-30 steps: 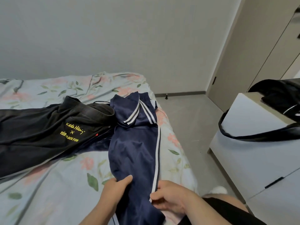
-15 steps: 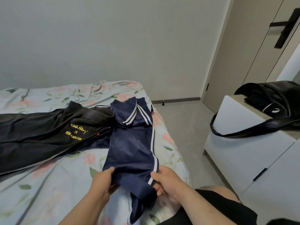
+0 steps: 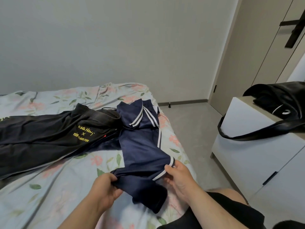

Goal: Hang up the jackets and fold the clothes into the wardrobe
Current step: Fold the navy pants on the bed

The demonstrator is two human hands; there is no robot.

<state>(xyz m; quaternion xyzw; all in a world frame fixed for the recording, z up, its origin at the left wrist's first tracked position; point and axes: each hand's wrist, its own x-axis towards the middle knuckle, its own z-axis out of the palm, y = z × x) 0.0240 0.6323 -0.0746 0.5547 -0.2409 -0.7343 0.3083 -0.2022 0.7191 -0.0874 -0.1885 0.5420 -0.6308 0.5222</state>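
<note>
While fingers (image 3: 113,178) pinch it, navy garment (image 3: 142,151) spans both hands.

I count two pieces of clothing on the bed (image 3: 49,187): one navy striped garment (image 3: 142,146) and one black garment (image 3: 49,134) with yellow lettering. Two hands show at the bed's near edge, one left hand (image 3: 105,189) and one right hand (image 3: 179,177). Right of the bed I see one white cabinet (image 3: 250,159) and one black bag (image 3: 280,96).
</note>
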